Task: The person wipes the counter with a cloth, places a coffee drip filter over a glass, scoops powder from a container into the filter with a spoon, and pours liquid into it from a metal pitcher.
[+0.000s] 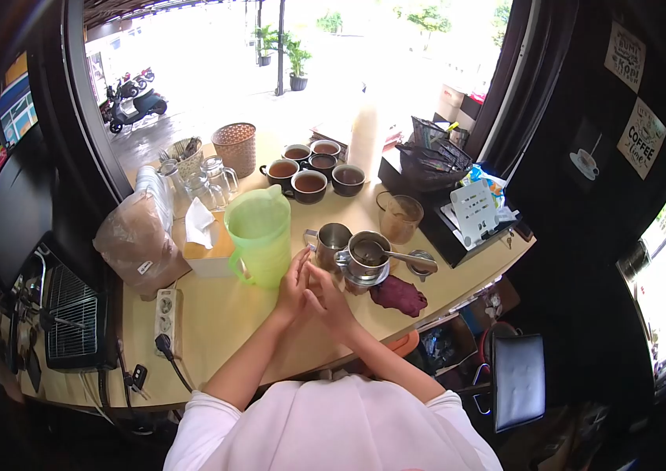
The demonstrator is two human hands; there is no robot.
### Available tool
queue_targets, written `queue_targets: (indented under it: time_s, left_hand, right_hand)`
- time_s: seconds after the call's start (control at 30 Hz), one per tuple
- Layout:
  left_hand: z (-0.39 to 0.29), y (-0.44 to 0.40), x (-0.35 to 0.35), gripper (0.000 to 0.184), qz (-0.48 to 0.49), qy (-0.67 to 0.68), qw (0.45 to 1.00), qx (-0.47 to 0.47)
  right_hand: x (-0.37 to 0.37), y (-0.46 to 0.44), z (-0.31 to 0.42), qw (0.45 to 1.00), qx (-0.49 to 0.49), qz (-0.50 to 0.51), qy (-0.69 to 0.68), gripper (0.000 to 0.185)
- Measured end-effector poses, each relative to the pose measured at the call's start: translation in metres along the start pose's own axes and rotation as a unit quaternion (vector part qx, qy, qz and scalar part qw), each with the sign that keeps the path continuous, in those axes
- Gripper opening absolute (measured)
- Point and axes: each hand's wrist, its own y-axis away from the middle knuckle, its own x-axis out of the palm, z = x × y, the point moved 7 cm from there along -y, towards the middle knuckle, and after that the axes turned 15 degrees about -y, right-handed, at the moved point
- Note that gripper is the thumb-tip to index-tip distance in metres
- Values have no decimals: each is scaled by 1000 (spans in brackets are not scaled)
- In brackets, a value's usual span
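Observation:
My left hand (293, 289) and my right hand (328, 293) meet in front of me above the table edge, fingers stretched out and fingertips touching. Nothing shows between them. Just left of them stands a green plastic pitcher (259, 239). Beyond my fingers is a steel cup (331, 253). To its right sits a metal coffee dripper (362, 272), with a spoon (405, 257) resting across its top. A small round metal piece (423, 262) and a crumpled purple cloth (399, 296) lie right of the dripper.
Several dark cups (309, 187) of brown drink stand behind, near a tall pale bottle (364, 137). A brown-stained glass (401, 218) is at right. Glass mugs (219, 174), a tissue box (209, 263), a wrapped bag (140, 239) and a power strip (166, 318) are at left.

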Motion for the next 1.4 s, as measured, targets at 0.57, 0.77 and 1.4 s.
queue_targets:
  time_s: [0.57, 0.77, 1.4]
  left_hand:
    - [-63, 14, -29, 27, 3, -402, 914, -49]
    - [-120, 42, -56, 19, -58, -274, 960, -10]
    - [-100, 35, -102, 30, -306, -7, 950, 68]
  right_hand:
    - [20, -60, -18, 946, 249, -44, -201, 79]
    - [11, -75, -78, 991, 71, -115, 13, 70]
    - [-14, -43, -16, 971, 33, -231, 54, 35]
